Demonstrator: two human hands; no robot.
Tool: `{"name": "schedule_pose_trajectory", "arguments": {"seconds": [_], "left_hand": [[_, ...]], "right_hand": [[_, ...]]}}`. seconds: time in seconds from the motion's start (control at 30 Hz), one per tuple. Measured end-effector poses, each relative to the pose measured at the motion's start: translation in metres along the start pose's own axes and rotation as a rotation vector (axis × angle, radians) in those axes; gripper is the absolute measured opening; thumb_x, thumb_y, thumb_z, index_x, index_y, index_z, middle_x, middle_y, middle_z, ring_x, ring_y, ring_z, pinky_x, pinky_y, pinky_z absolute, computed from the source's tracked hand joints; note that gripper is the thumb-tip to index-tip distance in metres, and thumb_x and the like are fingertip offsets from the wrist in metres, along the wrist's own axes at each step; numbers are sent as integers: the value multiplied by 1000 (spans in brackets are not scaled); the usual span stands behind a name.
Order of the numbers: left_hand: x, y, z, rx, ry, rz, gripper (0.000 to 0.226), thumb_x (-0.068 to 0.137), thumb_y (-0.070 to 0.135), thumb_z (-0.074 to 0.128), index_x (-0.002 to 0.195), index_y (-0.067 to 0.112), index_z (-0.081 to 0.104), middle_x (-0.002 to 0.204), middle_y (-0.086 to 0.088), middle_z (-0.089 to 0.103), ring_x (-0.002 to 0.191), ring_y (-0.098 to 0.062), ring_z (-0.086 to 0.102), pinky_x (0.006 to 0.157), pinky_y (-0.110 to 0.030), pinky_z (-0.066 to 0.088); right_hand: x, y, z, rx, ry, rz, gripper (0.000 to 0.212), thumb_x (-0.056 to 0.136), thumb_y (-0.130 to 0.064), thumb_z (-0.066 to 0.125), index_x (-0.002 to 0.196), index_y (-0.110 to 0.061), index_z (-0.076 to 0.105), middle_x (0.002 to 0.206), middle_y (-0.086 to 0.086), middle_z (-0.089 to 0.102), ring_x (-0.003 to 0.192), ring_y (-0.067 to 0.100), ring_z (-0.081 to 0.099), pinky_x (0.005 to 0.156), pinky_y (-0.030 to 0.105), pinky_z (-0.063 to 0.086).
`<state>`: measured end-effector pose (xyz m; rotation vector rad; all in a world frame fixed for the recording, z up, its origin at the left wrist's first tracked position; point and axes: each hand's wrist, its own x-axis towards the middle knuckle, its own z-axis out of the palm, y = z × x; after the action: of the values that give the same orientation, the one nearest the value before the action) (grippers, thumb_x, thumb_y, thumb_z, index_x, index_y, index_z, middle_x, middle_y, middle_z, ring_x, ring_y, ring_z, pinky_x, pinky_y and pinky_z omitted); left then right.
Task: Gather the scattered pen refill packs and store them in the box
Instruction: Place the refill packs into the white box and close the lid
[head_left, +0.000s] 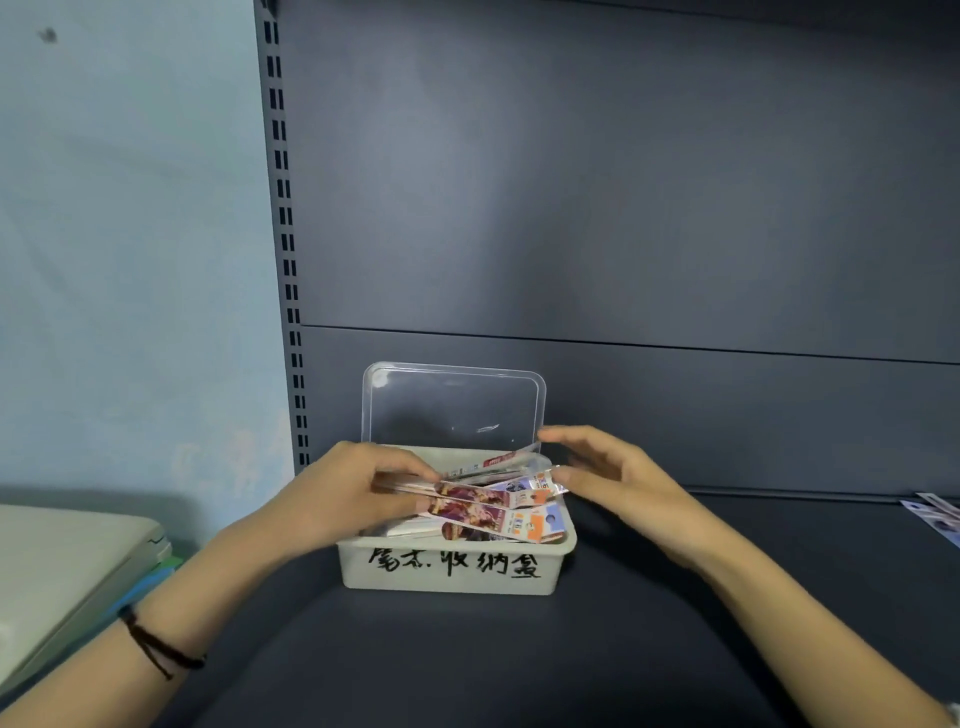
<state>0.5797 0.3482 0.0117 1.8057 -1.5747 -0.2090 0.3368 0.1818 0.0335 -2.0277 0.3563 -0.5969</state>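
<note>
Both hands are over the box (447, 574). The left hand (353, 493) has its fingers curled round the left end of a bundle of refill packs (493, 500). The right hand (615, 480) is spread with its fingers straight and its fingertips at the bundle's other end. As far as I can tell it is steadying, not gripping. The bundle hangs slantwise between the two hands, just above the box's rim and not yet laid down.

Here's the worry: the bundle is askew, and its tip pokes past the rim under the right thumb. Set down like that, it would likely ride on the edge and the lid wouldn't close. The packs look like slick film and are gripped at one end only, so they could fan out and slip from the left hand. The clear lid (452, 405) stands upright just beyond both sets of fingertips — a nudge from the right hand might tip it forward.

As for contents, under the bundle the box holds a layer of packs lying flat, nearly up to the rim. Well off to the right of the right hand, a few stray packs (935, 512) lie on the shelf — so I'd say the job isn't finished.
</note>
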Motion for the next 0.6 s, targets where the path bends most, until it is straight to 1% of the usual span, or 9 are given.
{"name": "schedule_pose_trajectory", "arguments": {"seconds": [0.07, 0.1, 0.17, 0.23, 0.27, 0.33, 0.43, 0.5, 0.6], "left_hand": [[0, -3, -1, 27, 30, -47, 23, 80, 29, 76, 88, 49, 70, 93, 26, 72, 80, -8, 72, 78, -28, 57], [-1, -2, -1, 56, 47, -60, 25, 79, 30, 76, 89, 51, 68, 93, 24, 73, 82, -6, 71, 80, -28, 56], [-3, 1, -1, 157, 61, -50, 41, 80, 36, 75, 107, 60, 58, 99, 23, 72, 91, 4, 67, 87, -26, 54], [-5, 5, -1, 248, 48, -14, 57, 82, 40, 72, 125, 64, 44, 107, 24, 69, 99, 7, 64, 90, -22, 52], [-5, 8, -2, 306, 49, 2, 54, 82, 43, 70, 126, 62, 45, 112, 26, 67, 103, 7, 62, 91, -23, 51], [-5, 13, -5, 446, 58, 46, 36, 84, 49, 66, 118, 54, 59, 120, 29, 62, 111, 6, 58, 92, -25, 50], [-3, 17, -4, 577, 38, 100, 27, 86, 55, 58, 109, 47, 68, 119, 31, 62, 110, 6, 58, 88, -23, 49], [-2, 14, -3, 575, -13, 107, 35, 85, 62, 51, 110, 45, 68, 115, 32, 63, 109, 7, 58, 88, -23, 50], [-2, 6, -1, 314, -167, 124, 45, 86, 63, 45, 111, 37, 71, 115, 32, 64, 112, 12, 54, 95, -23, 48]], "right_hand": [[-1, 4, -7, -27, -66, -8, 36, 87, -16, 66, 121, -27, 62, 130, -20, 60, 124, -5, 51, 101, 15, 42], [-1, 6, -9, -59, -93, -2, 38, 86, -15, 69, 121, -27, 63, 132, -20, 58, 124, -3, 51, 102, 17, 43], [0, 11, -10, -157, -144, 14, 42, 84, -18, 73, 123, -29, 63, 136, -20, 53, 125, -4, 50, 107, 22, 40], [2, 15, -7, -236, -171, 20, 44, 85, -21, 72, 126, -32, 61, 139, -21, 51, 127, -8, 45, 112, 25, 36], [2, 16, -5, -267, -169, 17, 44, 85, -23, 71, 127, -33, 61, 140, -20, 51, 128, -10, 43, 113, 25, 34], [3, 18, -2, -317, -149, -9, 41, 88, -25, 69, 127, -35, 61, 140, -19, 51, 131, -11, 39, 115, 23, 31], [2, 18, 3, -360, -141, -58, 34, 91, -22, 64, 123, -34, 64, 132, -21, 57, 129, -16, 37, 110, 10, 28], [2, 18, 5, -365, -166, -72, 28, 93, -18, 61, 118, -32, 67, 121, -24, 63, 124, -18, 41, 104, 4, 30], [2, 17, 6, -351, -116, -99, 22, 92, -17, 63, 109, -24, 74, 113, -19, 69, 115, -13, 54, 101, 9, 38]]}}
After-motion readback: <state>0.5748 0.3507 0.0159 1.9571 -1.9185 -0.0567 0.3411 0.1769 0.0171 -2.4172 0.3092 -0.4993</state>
